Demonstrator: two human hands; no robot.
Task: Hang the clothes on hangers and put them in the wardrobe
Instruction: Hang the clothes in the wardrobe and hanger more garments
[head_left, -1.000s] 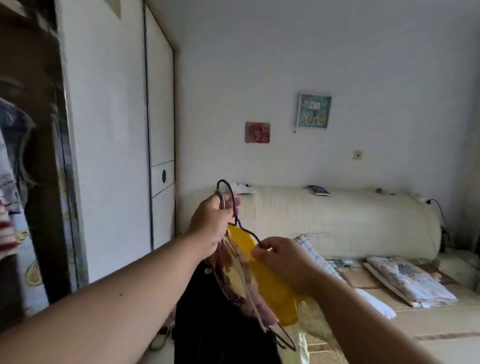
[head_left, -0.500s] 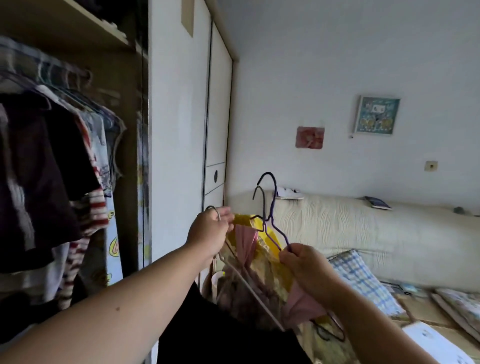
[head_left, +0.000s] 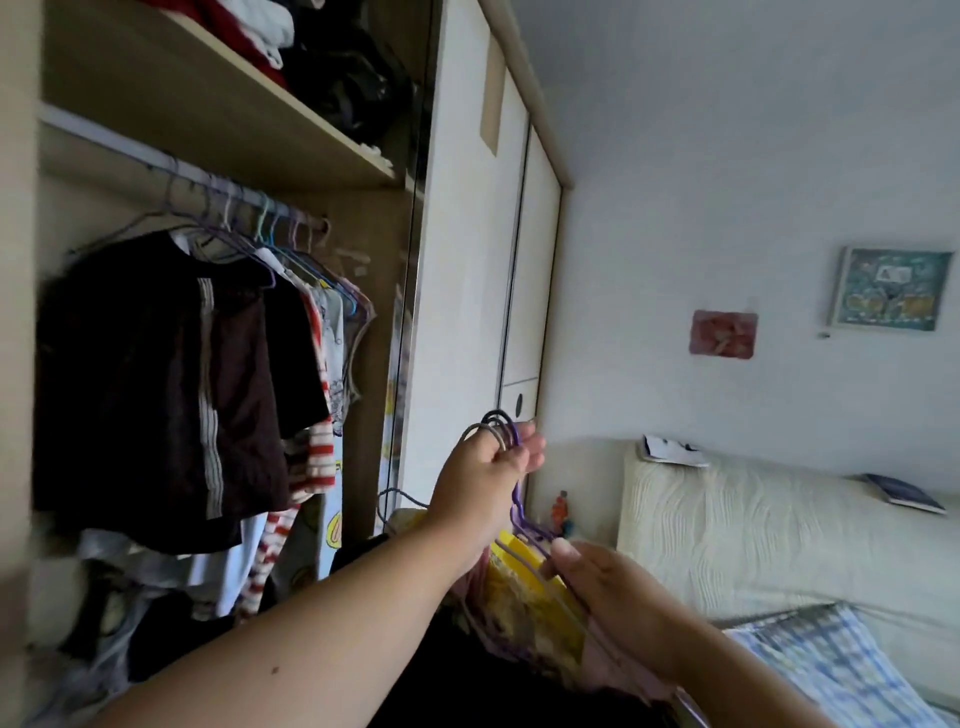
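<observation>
My left hand grips the hooks of several wire hangers, purple and grey, bunched together. Yellow and pink clothes hang from them below, with a black garment underneath. My right hand holds the hangers' shoulder wires and the clothes lower down. The open wardrobe is on the left. Its rail carries many hangers with dark, striped and pale clothes.
A shelf above the rail holds folded clothes. White sliding wardrobe doors stand between the opening and the wall. A cream headboard and a checked pillow lie to the right. More clothes pile on the wardrobe floor.
The view has swung left and up, bringing the open wardrobe and its rail into sight. Both hands rose with the hangers, and the left hand gathered the hooks together.
</observation>
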